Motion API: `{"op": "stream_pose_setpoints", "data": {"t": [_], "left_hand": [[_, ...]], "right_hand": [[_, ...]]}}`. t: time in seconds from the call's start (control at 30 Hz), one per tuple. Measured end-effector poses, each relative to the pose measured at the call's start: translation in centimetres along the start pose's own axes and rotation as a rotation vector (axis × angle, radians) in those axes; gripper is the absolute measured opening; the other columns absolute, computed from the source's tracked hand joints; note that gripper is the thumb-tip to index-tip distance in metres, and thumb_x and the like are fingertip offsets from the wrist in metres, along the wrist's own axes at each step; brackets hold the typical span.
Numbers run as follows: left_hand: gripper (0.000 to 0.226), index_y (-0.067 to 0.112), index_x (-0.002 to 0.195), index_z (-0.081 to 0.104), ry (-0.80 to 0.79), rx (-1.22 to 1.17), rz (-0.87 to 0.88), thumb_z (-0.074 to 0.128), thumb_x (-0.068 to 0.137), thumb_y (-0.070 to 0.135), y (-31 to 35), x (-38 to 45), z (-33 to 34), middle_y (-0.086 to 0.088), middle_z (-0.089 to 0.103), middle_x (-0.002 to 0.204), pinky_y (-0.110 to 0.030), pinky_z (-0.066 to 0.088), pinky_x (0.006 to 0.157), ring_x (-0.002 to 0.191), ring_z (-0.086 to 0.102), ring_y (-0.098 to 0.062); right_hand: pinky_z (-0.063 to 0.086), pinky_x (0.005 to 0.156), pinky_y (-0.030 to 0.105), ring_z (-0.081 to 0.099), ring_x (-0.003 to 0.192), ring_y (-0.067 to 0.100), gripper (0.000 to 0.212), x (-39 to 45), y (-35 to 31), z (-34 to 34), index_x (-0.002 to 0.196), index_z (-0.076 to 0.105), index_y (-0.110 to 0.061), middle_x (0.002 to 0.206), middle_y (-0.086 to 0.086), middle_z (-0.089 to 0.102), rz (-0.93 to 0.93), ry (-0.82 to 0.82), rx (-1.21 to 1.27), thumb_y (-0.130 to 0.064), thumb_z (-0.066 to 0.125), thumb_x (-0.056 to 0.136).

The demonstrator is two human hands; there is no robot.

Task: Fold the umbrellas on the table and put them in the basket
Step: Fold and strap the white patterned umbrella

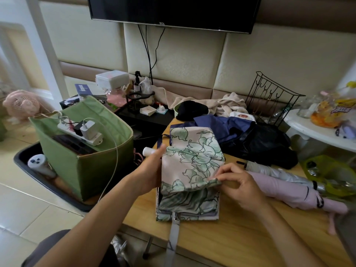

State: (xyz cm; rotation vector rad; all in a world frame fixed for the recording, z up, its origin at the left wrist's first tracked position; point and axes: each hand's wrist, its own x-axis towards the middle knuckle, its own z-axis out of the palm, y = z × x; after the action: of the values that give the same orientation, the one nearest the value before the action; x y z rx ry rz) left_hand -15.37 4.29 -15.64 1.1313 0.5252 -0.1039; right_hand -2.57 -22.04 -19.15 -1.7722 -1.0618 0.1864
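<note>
Green-flowered umbrella (190,166) mid-fold, centre frame
Left hand (152,170) grips its left edge; right hand (237,185) pinches a canopy flap; green basket (84,151) sits left.

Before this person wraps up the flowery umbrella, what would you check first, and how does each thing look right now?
1. Left hand grips the green-floral fabric umbrella at its side: ok.
2. Right hand pinches a canopy fold: ok.
3. All folds flat: not ok, some loose.
4. Grey closing strap free, hanging over the wooden table edge: ok.
5. Room in the green fabric basket: not ok, a power strip and other items lie inside.
6. Pink folded umbrella strapped shut: cannot tell.
</note>
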Motion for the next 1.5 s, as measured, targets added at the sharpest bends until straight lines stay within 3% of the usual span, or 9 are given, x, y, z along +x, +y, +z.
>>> {"op": "stream_pose_setpoints", "data": {"t": [0.13,0.53,0.63,0.77,0.87,1.0,1.1,1.33,1.5], "left_hand": [[0.035,0.005,0.130,0.064,0.123,0.007,0.049,0.066,0.096,0.014,-0.5,0.8,-0.1,-0.014,0.076,0.115,-0.039,0.060,0.073,0.102,0.075,-0.030],[0.019,0.002,0.112,0.070,0.258,-0.011,0.176,0.068,0.094,0.004,-1.3,2.7,0.5,-0.019,0.077,0.103,-0.043,0.062,0.076,0.091,0.076,-0.034],[0.023,0.008,0.111,0.065,0.396,0.213,0.316,0.075,0.091,0.014,-1.8,2.9,0.9,-0.014,0.075,0.102,-0.051,0.062,0.084,0.087,0.075,-0.032],[0.047,0.015,0.105,0.043,0.851,0.792,0.706,0.081,0.080,0.028,-2.7,1.8,2.0,0.001,0.046,0.106,-0.035,0.047,0.083,0.096,0.048,-0.020],[0.020,0.022,0.094,0.051,0.578,1.228,0.955,0.071,0.088,0.025,-2.9,1.1,2.8,0.009,0.049,0.096,-0.023,0.038,0.071,0.088,0.049,-0.015],[0.024,0.024,0.099,0.060,0.211,1.337,0.696,0.076,0.086,0.035,-4.4,1.9,2.5,0.011,0.057,0.092,-0.024,0.046,0.069,0.082,0.055,-0.010],[0.031,0.024,0.099,0.064,0.192,1.261,0.606,0.083,0.079,0.038,-4.5,2.3,2.1,0.010,0.063,0.088,-0.028,0.052,0.071,0.078,0.059,-0.008],[0.036,0.023,0.100,0.064,0.169,1.235,0.522,0.087,0.076,0.038,-4.2,2.8,2.1,0.007,0.064,0.088,-0.031,0.051,0.071,0.078,0.059,-0.010],[0.033,0.023,0.099,0.067,0.098,1.185,0.440,0.078,0.083,0.049,-3.3,2.4,2.0,0.011,0.063,0.081,-0.027,0.048,0.066,0.072,0.059,-0.007]], "right_hand": [[0.058,0.092,0.039,0.065,0.107,0.024,0.026,-0.6,-0.8,-0.3,0.105,0.082,-0.036,0.108,-0.004,0.063,-0.034,-0.084,-0.112,-0.016,0.079,0.089],[0.052,0.088,0.024,0.059,0.108,0.010,0.035,-0.7,-0.5,-0.2,0.110,0.080,-0.040,0.107,-0.017,0.060,-0.071,-0.182,-0.413,-0.012,0.077,0.090],[0.052,0.087,0.025,0.058,0.106,0.007,0.029,-0.7,-0.1,0.2,0.110,0.080,-0.039,0.105,-0.020,0.059,-0.082,-0.201,-0.458,-0.018,0.078,0.091],[0.051,0.088,0.023,0.055,0.107,0.000,0.028,-0.7,0.1,0.4,0.111,0.080,-0.036,0.106,-0.023,0.057,-0.079,-0.228,-0.504,-0.016,0.077,0.092],[0.045,0.090,0.016,0.051,0.109,-0.004,0.033,-0.5,0.2,0.4,0.116,0.079,-0.037,0.110,-0.022,0.056,-0.064,-0.270,-0.543,-0.013,0.074,0.093],[0.041,0.090,0.014,0.052,0.109,-0.006,0.033,-0.3,-0.2,0.5,0.110,0.081,-0.032,0.107,-0.024,0.056,-0.022,-0.290,-0.559,-0.007,0.070,0.092],[0.048,0.085,0.017,0.057,0.103,-0.003,0.035,0.2,-1.3,0.4,0.103,0.081,-0.033,0.106,-0.023,0.061,0.058,-0.269,-0.515,-0.005,0.062,0.094],[0.055,0.080,0.026,0.061,0.099,0.005,0.029,4.1,-2.0,0.1,0.123,0.064,-0.019,0.114,-0.008,0.060,0.041,0.381,-0.336,-0.013,0.070,0.095],[0.054,0.082,0.027,0.067,0.092,0.013,0.059,5.6,-2.9,0.2,0.138,0.054,-0.026,0.103,-0.006,0.070,0.249,0.220,-0.080,-0.028,0.083,0.086]]}}
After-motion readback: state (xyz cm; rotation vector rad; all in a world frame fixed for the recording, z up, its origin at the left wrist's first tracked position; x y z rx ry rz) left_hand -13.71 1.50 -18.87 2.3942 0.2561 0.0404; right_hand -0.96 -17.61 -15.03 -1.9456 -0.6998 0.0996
